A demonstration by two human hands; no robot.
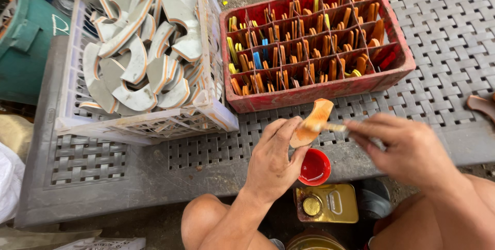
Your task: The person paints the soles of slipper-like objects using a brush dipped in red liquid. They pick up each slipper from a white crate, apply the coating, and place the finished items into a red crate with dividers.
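Two hands work at the lower middle of the frame. The left hand (276, 159) grips a curved orange piece (313, 121), held just above a small red cup (314, 167). The right hand (407, 149) pinches a small brush (330, 126), its tip touching the piece. Behind, on the grey woven bench (443, 38), stand a red divided crate (314, 41) of orange pieces and, at upper left, a white basket (144, 54) of grey curved pieces.
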